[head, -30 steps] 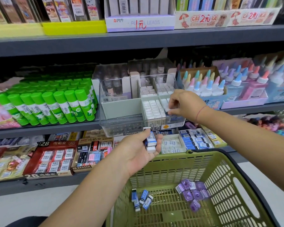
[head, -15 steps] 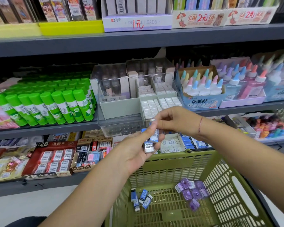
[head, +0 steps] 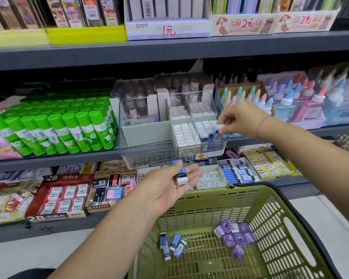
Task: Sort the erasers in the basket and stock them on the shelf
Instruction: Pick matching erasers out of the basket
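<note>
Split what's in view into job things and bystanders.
Job: right hand pinching white-tipped eraser; left hand holding blue-sleeved eraser; clear storage box; basket; blue erasers; purple erasers.
Lying about: green glue sticks; liquid glue bottles; pencil leads box.

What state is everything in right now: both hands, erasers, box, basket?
Left hand, palm up, thumb pinning a blue eraser.
Right hand, pinching a second eraser over the box's front right compartment.
Box, on the shelf, open-topped, right compartments holding rows of erasers.
Basket, holding loose blue erasers and purple erasers.
</note>
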Tool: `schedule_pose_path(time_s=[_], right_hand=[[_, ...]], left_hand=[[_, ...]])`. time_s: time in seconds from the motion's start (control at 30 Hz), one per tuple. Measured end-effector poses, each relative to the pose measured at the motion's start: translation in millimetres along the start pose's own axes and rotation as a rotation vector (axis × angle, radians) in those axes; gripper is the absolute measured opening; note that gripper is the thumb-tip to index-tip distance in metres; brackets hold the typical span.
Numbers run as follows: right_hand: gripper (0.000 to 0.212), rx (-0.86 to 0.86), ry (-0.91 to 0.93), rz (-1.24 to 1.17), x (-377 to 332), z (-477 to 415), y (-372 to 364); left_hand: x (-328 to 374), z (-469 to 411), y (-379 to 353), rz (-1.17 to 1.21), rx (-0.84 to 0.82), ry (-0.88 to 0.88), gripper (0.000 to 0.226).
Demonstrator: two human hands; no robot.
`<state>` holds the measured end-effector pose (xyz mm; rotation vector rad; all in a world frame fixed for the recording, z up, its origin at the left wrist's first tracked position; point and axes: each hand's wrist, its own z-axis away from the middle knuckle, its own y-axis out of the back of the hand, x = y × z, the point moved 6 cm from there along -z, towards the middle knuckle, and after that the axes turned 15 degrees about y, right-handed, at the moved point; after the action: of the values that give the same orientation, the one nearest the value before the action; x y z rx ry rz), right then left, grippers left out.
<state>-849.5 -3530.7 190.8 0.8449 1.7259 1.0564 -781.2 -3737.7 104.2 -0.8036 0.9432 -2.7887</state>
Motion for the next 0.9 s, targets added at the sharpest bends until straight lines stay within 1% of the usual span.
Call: schedule_pose_path(time_s=[0.1,0.23,0.37,0.5,0.6,0.67,0.73,0.8,0.83,0.9], right_hand=[[0.014,-0.022,0.034,0.071,-1,-4,-17],[0.017,0.01,0.072,0.11,-1,-6,-26],[0.021,0.062,0.072,0.15,2,-4,-25],[0.024,0.093,0.06,0.159,6,-3,-24],[0.02,0.107,0.054,0.183,7,-4,-24],[0.018,0.115,0.05,0.194,7,-3,-24],[0.017,0.121,0.034,0.196,4,0,-23],[0.018,0.164,0.013,0.17,-2,7,-20],[0.017,0.207,-0.001,0.116,-8,12,-19],[0.017,0.308,-0.036,-0.13,-24,26,-21]], left_hand=[[2,2,0,-0.051,0.007,-0.011,0.023],[3,3,2,-0.111,0.068,-0.03,0.03],[4,-1,4,-0.178,0.133,-0.04,0.025],[1,-5,-1,-0.121,0.076,-0.038,0.019],[1,-6,-3,-0.124,0.042,-0.074,0.016],[3,-5,-3,-0.165,0.045,-0.102,0.017],[5,-3,0,-0.239,0.088,-0.121,0.019],[6,-2,3,-0.291,0.141,-0.137,0.019],[7,-1,4,-0.3,0.156,-0.147,0.018],[9,-2,4,-0.275,0.153,-0.166,0.012]])
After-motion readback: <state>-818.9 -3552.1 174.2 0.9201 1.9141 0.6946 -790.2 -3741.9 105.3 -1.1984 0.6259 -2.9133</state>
